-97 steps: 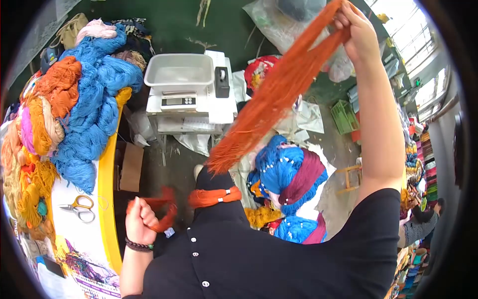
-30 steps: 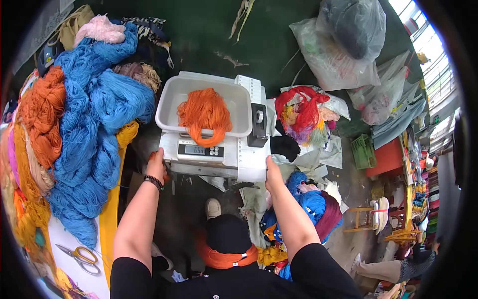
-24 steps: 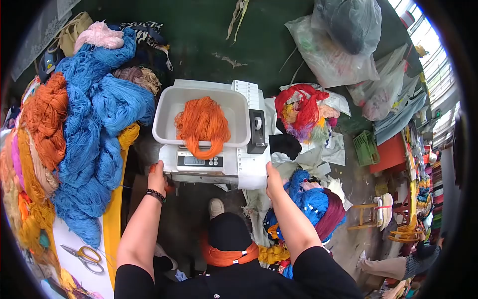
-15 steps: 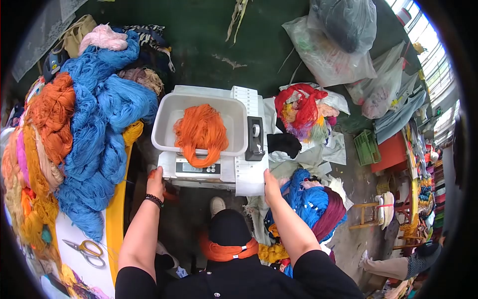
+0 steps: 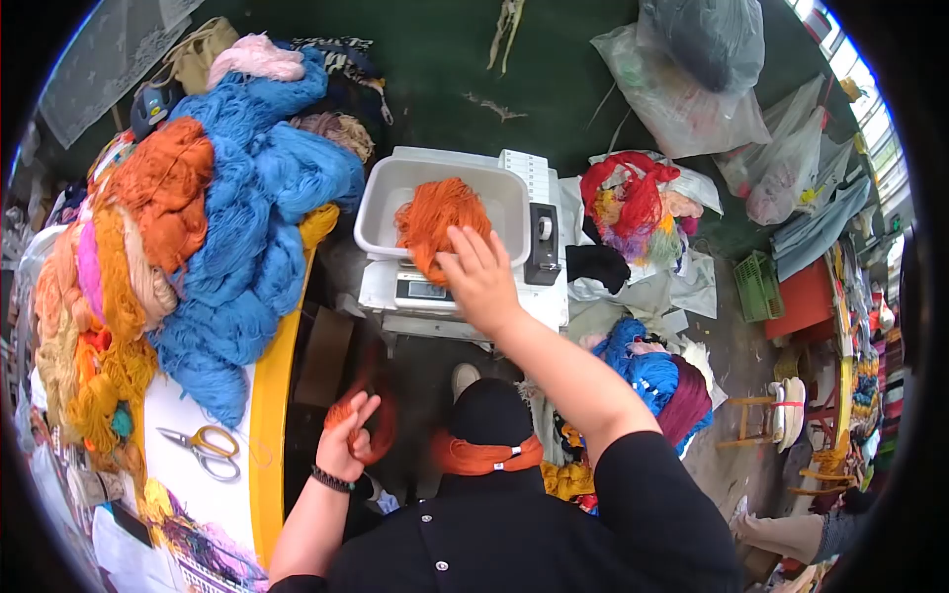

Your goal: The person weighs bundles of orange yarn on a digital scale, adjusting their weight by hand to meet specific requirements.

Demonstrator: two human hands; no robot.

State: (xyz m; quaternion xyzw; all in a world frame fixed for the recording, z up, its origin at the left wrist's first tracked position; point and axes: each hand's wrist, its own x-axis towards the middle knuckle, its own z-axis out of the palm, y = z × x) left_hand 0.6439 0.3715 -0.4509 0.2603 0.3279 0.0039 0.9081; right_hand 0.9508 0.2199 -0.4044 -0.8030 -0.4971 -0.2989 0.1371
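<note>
A skein of orange yarn [image 5: 440, 212] lies in the white plastic tub [image 5: 376, 222], which sits on a digital scale [image 5: 425, 289]. One loop of the yarn hangs over the tub's front rim. My right hand [image 5: 481, 282] reaches over that rim with fingers spread, its fingertips at the edge of the skein. Low on the left, beside the yellow table edge, my left hand [image 5: 344, 440] is closed around more orange yarn [image 5: 381, 425], a loop of it blurred by motion. A black tape dispenser [image 5: 542, 244] stands right of the tub.
Blue yarn [image 5: 242, 237] and orange yarn [image 5: 163, 188] are heaped on the left table, near scissors [image 5: 208, 450]. On the right, bundles of coloured yarn [image 5: 638, 212] lie on plastic sheeting. Plastic bags [image 5: 682, 89] and a green basket [image 5: 758, 287] are farther off.
Both hands have left the sides of the scale stand. My right hand has moved up and inward to the yarn in the tub; my left has dropped down toward me with orange yarn.
</note>
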